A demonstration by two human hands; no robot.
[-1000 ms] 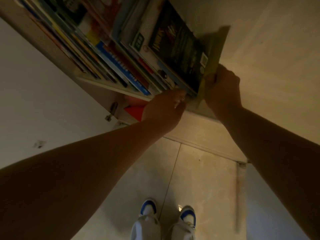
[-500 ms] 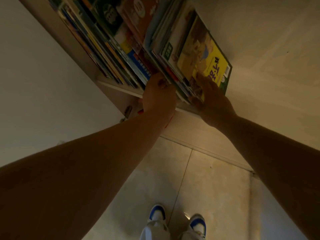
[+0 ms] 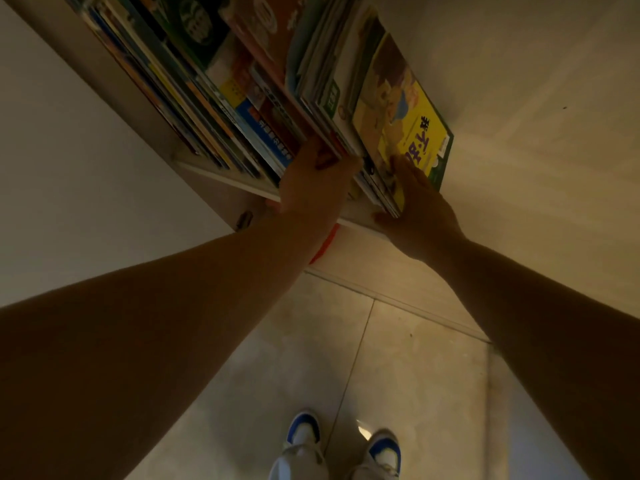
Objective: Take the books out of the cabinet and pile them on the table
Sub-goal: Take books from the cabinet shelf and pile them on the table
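- Against the near edge of a bunch of books [image 3: 332,98], left hand [image 3: 313,183]: fingers reaching up among the lower edges, thumb side toward the shelf lip; whether curled round anything, impossible to tell.
- Just right of it, right hand [image 3: 420,206]: fingers straight and laid flat on the cover of a yellow picture book [image 3: 405,109], thumb hooked under the lower edge of the bunch, so a pinch on the outermost books.
- Between the two hands, several thin books, tilted, their lower edges resting on the white shelf [image 3: 221,176] of the cabinet.
- Left of the left hand, a long row of more thin books [image 3: 194,109] standing on the same shelf, leaning, spines and edges toward the camera.
- Below the left hand, under the shelf lip, a patch of something red [image 3: 325,244], mostly hidden by the forearm.
- Farther left of the left hand, a small metal hinge [image 3: 244,220] on the cabinet side.
- Far below both hands, tiled floor [image 3: 398,358] and two white shoes with blue trim [image 3: 341,445].
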